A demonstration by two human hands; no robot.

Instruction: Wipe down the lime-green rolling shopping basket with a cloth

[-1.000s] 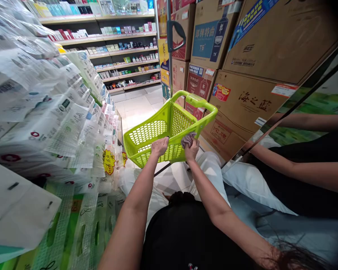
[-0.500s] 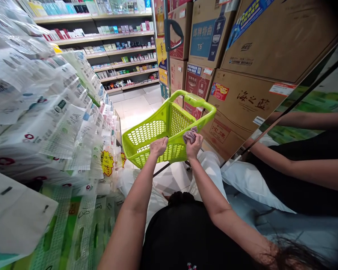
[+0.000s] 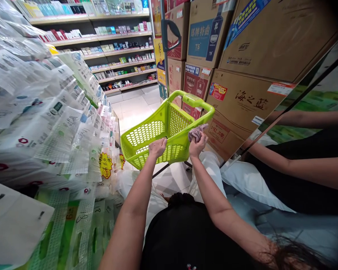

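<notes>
A lime-green plastic shopping cart [image 3: 146, 134] with perforated walls stands in front of my knees, its handle end toward the stacked boxes. My left hand [image 3: 158, 147] is closed over the near upper rim of the basket. In my right hand [image 3: 198, 144] is a bunched greyish-purple cloth [image 3: 196, 132], pressed against the near side of the cart below the handle [image 3: 195, 100]. Parts of the cloth stick out above the fingers. Below the basket, dark legs and a wheel partly show.
Plastic-wrapped tissue packs [image 3: 45, 123] are piled close on the left. Cartons [image 3: 242, 101] are stacked at the right, beside a reflective panel [image 3: 312, 150] mirroring my arms. Shelves of small goods [image 3: 121, 48] stand behind, past the tiled floor [image 3: 133, 108].
My right hand has moved the cloth slightly to the right along the cart's near side. My left hand stays on the rim. The whole view has shifted a little.
</notes>
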